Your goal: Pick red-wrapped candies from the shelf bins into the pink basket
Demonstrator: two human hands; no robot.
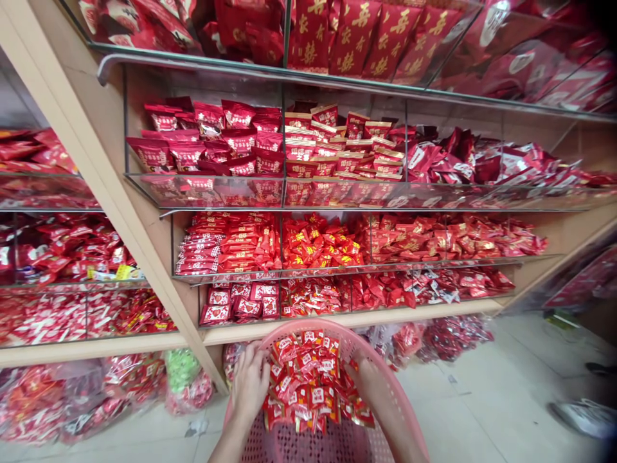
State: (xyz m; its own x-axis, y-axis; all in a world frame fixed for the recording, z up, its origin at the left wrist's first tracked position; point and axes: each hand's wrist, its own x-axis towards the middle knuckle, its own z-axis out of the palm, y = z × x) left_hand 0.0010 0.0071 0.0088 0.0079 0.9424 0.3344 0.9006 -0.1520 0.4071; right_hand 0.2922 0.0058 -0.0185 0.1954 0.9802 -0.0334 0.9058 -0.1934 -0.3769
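A pink plastic basket (385, 373) sits low in front of me, holding a heap of small red candy packets (311, 379). My left hand (249, 382) reaches into the basket from the left, its fingers curled against the heap's left side. My right hand (371, 386) is on the heap's right side, its fingers buried under the packets. Both hands press the pile from either side.
Shelves with clear acrylic bins (289, 193) full of red wrapped sweets rise ahead and to the left. Clear bags of sweets (120, 379) lie on the tiled floor under the shelves. Someone's shoe (585, 418) shows at the right edge.
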